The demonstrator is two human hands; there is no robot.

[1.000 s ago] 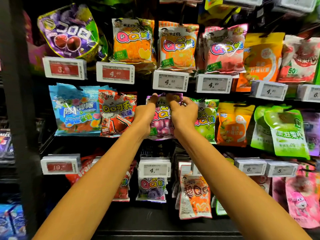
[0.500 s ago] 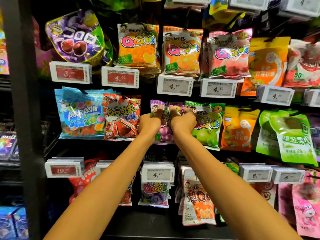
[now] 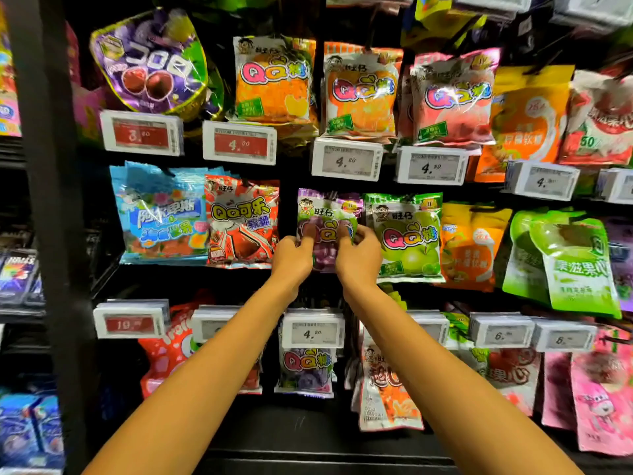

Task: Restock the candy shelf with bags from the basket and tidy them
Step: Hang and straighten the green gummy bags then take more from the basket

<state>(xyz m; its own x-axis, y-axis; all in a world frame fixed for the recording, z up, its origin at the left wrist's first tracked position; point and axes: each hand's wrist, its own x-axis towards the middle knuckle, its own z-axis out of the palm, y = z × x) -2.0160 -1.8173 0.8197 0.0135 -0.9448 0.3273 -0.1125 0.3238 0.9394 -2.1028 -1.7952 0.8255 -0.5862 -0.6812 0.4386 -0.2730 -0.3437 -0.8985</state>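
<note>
As our two forearms reach up from 6 o'clock, the left hand [image 3: 293,257] and right hand [image 3: 359,258] grip the lower half of the purple grape bag [image 3: 325,214], one at each side edge. The fingers [image 3: 308,234] curl onto its front and pinch the film, and neither hand is spread wide. The bag sits in the shelf's middle row, at 12 o'clock from our wrists. The red cola bag [image 3: 241,221] is at its 9 o'clock and the green apple bag [image 3: 407,234] is just beside it at 3 o'clock. We cannot tell whether its top is on a peg.

We judge it light, soft and lumpy, with glossy film that slips and crumples. The side seams or flat top strip would give the surest hold, not the belly.

Farther up at 12 o'clock are a white price tag [image 3: 346,159] and an orange bag [image 3: 359,94].
</note>
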